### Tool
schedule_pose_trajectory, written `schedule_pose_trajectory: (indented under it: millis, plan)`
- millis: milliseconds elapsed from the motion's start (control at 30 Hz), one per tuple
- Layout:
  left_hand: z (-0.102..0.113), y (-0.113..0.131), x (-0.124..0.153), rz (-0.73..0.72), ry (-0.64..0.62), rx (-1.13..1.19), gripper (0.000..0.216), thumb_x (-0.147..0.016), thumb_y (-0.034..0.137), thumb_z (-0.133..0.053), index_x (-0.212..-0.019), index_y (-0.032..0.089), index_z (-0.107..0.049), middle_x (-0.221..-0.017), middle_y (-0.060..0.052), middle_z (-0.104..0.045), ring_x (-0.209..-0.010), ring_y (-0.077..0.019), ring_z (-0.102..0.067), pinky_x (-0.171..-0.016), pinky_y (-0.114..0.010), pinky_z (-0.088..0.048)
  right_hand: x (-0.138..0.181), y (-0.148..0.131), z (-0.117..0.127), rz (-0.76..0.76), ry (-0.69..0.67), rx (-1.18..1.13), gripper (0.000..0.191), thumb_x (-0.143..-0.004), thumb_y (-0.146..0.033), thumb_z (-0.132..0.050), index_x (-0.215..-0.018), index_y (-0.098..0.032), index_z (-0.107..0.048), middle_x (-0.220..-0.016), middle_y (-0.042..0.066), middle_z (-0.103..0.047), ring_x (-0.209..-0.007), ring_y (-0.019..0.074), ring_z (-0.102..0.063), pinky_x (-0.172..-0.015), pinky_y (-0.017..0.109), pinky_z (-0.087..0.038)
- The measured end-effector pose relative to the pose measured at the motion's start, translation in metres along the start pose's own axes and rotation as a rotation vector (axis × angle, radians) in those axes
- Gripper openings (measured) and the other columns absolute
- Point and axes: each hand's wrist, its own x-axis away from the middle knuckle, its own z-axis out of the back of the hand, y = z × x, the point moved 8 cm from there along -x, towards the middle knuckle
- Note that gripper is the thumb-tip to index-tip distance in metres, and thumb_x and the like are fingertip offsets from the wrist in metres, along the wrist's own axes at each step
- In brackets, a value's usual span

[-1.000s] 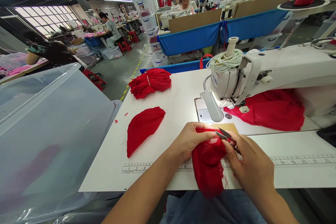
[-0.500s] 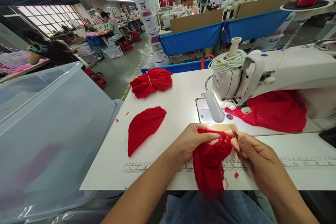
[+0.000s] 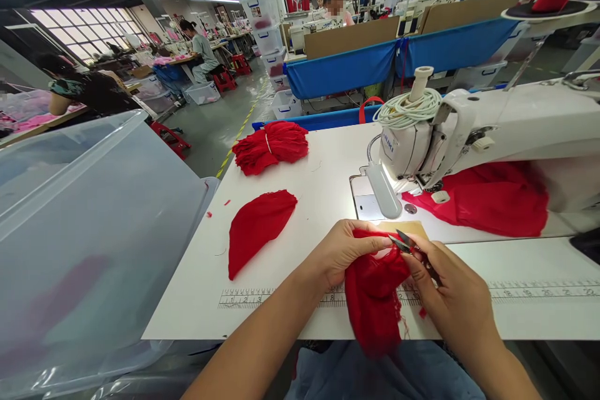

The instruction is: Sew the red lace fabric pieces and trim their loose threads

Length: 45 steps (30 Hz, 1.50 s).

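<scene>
snips (image 3: 402, 241) point left, gripped by right hand (image 3: 450, 294); left hand (image 3: 342, 253) pinches red fabric (image 3: 375, 300).

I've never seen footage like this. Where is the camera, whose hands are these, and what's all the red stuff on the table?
The camera sits on the person's head, looking forward and down, so the two bare hands at the bottom are that person's own. The left hand pinches a crumpled red fabric piece at its top edge; the right hand holds thread snips, their tips at that edge. They work at a white table with a ruler marked along its near edge. On it lie a flat red piece, a tied red bundle, and a white sewing machine with more red cloth beneath its arm. A clear plastic bin stands to the left. Other people sit farther back.
</scene>
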Motion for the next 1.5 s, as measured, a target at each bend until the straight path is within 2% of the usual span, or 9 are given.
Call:
schedule_pose_trajectory:
  millis: [133, 400, 467, 600, 733, 900, 1000, 1267, 1500]
  plan:
    - [0.0, 0.001, 0.001, -0.005, 0.009, 0.001, 0.031, -0.054, 0.029, -0.091, -0.069, 0.009, -0.072, -0.065, -0.003, -0.068, -0.06, -0.0083, -0.061, -0.061, -0.018, -0.046, -0.002, 0.008, -0.003, -0.138, -0.052, -0.214, 0.027, -0.093, -0.04, -0.05, -0.105, -0.024, -0.068, -0.086, 0.002, -0.073, -0.073, 0.0178, -0.068, -0.06, 0.025, -0.052]
    - [0.0, -0.001, 0.001, 0.014, 0.004, -0.009, 0.033, -0.053, 0.031, -0.091, -0.07, 0.01, -0.071, -0.063, -0.002, -0.067, -0.056, -0.0079, -0.059, -0.058, -0.018, -0.045, 0.013, 0.022, -0.039, -0.661, -0.354, -0.945, 0.032, -0.085, -0.05, -0.063, -0.104, -0.026, -0.072, -0.094, 0.005, -0.071, -0.085, 0.0214, -0.066, -0.079, 0.033, -0.055]
    - [0.001, -0.001, 0.002, 0.015, 0.012, -0.024, 0.033, -0.054, 0.032, -0.091, -0.068, 0.01, -0.07, -0.061, -0.002, -0.066, -0.055, -0.0078, -0.059, -0.057, -0.018, -0.045, 0.016, 0.021, -0.043, -0.76, -0.364, -1.11, 0.03, -0.082, -0.05, -0.067, -0.093, -0.024, -0.073, -0.076, 0.003, -0.064, -0.066, 0.0162, -0.058, -0.063, 0.028, -0.054]
    - [0.003, -0.001, 0.002, 0.028, 0.044, -0.055, 0.036, -0.051, 0.033, -0.091, -0.067, 0.009, -0.069, -0.062, -0.002, -0.065, -0.058, -0.008, -0.059, -0.06, -0.018, -0.045, 0.015, 0.031, -0.036, -0.874, -0.175, -1.224, 0.034, -0.077, -0.053, -0.071, -0.084, -0.019, -0.071, -0.06, -0.003, -0.041, -0.048, 0.0071, -0.031, -0.038, 0.017, -0.03]
    - [0.003, 0.003, 0.003, 0.009, 0.066, -0.045, 0.037, -0.05, 0.033, -0.092, -0.066, 0.01, -0.069, -0.063, -0.002, -0.066, -0.059, -0.0087, -0.059, -0.061, -0.019, -0.045, 0.009, 0.035, -0.018, -0.733, -0.055, -0.952, 0.037, -0.078, -0.052, -0.071, -0.101, -0.023, -0.068, -0.068, -0.002, -0.048, -0.06, 0.0115, -0.047, -0.052, 0.02, -0.044]
    - [0.001, 0.003, 0.003, 0.009, 0.049, -0.066, 0.036, -0.051, 0.035, -0.091, -0.065, 0.011, -0.068, -0.061, -0.001, -0.064, -0.056, -0.0086, -0.057, -0.057, -0.02, -0.043, -0.008, 0.009, 0.0, -0.286, 0.032, -0.467, 0.011, -0.082, -0.034, -0.067, -0.082, -0.024, -0.064, -0.079, 0.0, -0.056, -0.059, 0.0118, -0.05, -0.05, 0.022, -0.043]
    - [-0.001, 0.002, 0.003, 0.007, 0.033, -0.077, 0.035, -0.053, 0.036, -0.09, -0.064, 0.011, -0.069, -0.059, 0.0, -0.063, -0.056, -0.0081, -0.055, -0.056, -0.02, -0.041, -0.012, -0.002, 0.001, -0.132, 0.078, -0.294, 0.008, -0.086, -0.03, -0.063, -0.09, -0.025, -0.067, -0.088, 0.003, -0.062, -0.072, 0.0152, -0.06, -0.056, 0.024, -0.046]
    - [0.004, 0.001, 0.0, -0.047, 0.031, -0.191, 0.031, -0.06, 0.039, -0.086, -0.073, 0.013, -0.074, -0.068, -0.002, -0.067, -0.061, -0.0093, -0.056, -0.059, -0.02, -0.04, -0.014, -0.007, 0.002, -0.077, 0.11, -0.253, 0.009, -0.089, -0.025, -0.06, -0.088, -0.025, -0.07, -0.079, 0.0, -0.061, -0.055, 0.0109, -0.052, -0.046, 0.024, -0.039]
    - [0.001, 0.007, 0.002, -0.147, 0.045, -0.415, 0.018, -0.069, 0.029, -0.074, -0.068, 0.012, -0.071, -0.061, 0.0, -0.059, -0.059, -0.0094, -0.049, -0.056, -0.021, -0.034, -0.02, -0.018, 0.004, -0.035, 0.112, -0.318, 0.009, -0.088, -0.021, -0.059, -0.081, -0.024, -0.064, -0.074, 0.0, -0.062, -0.06, 0.0132, -0.057, -0.052, 0.025, -0.044]
